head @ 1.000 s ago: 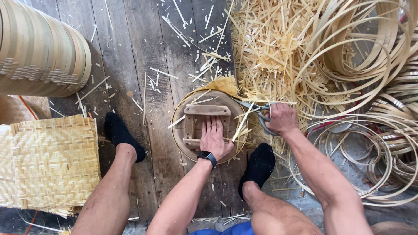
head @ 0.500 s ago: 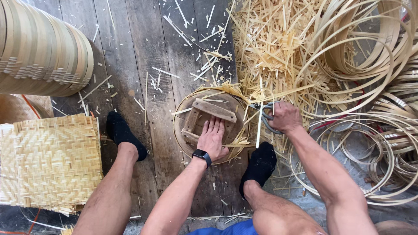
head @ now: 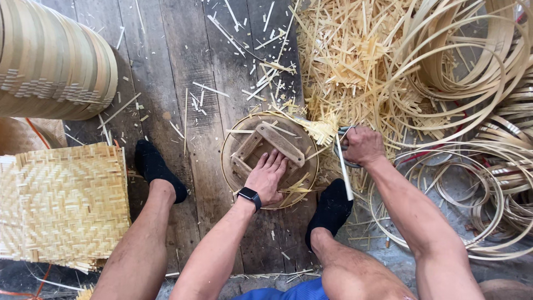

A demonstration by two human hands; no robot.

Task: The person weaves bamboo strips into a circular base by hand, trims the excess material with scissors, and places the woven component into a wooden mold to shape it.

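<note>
Left hand (head: 268, 178) presses round bamboo tray (head: 233, 166); right hand (head: 363, 145) grips shears (head: 342, 133).

Around the round bamboo tray (head: 230, 166), the dark plank floor (head: 183, 66) bears scattered splinters (head: 261, 72), a woven mat (head: 61, 205) to its left and coiled strips (head: 472, 183) to its right.

A single head-worn camera looks almost straight down from above the seated person, close enough that the knees and forearms fill the lower edge. It faces the grey weathered plank floor (head: 183, 66), whose boards run away toward the top edge.
</note>
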